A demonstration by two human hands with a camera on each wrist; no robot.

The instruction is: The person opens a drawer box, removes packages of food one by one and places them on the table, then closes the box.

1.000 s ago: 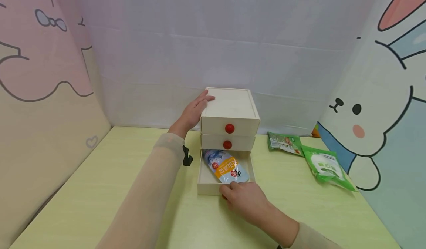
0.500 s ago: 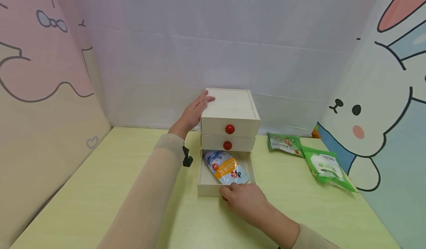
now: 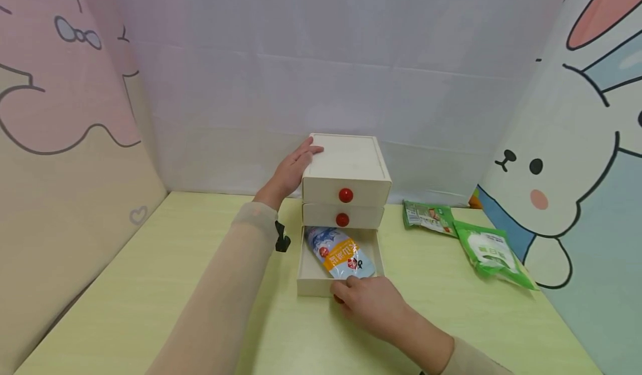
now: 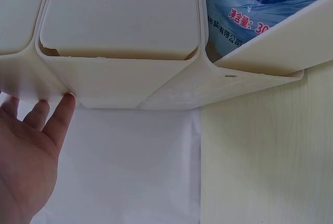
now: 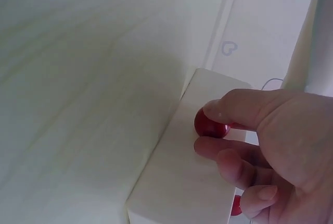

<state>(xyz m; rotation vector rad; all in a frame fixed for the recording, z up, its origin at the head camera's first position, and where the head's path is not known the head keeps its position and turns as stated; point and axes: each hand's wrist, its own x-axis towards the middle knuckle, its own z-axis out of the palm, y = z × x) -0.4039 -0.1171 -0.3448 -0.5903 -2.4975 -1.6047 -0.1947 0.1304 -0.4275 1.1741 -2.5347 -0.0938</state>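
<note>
A white mini drawer cabinet (image 3: pixel 346 157) with red round knobs stands at the back of the table. Its bottom drawer (image 3: pixel 308 287) is pulled out, and a shiny blue-and-orange pouch (image 3: pixel 343 252) lies inside. My left hand (image 3: pixel 291 171) rests against the cabinet's upper left side, with its fingertips over the top edge. In the left wrist view, the fingers (image 4: pixel 61 117) of that hand touch the cabinet wall. At the drawer front, my right hand (image 3: pixel 373 302) pinches the bottom red knob (image 5: pixel 208 123) between thumb and index finger.
To the right of the cabinet lie a dark green packet (image 3: pixel 428 217) and a bright green-and-white packet (image 3: pixel 494 252), touching or nearly so. The pale table (image 3: pixel 200 213) meets a white backdrop (image 3: pixel 225 113) behind, with cartoon-printed panels at both sides.
</note>
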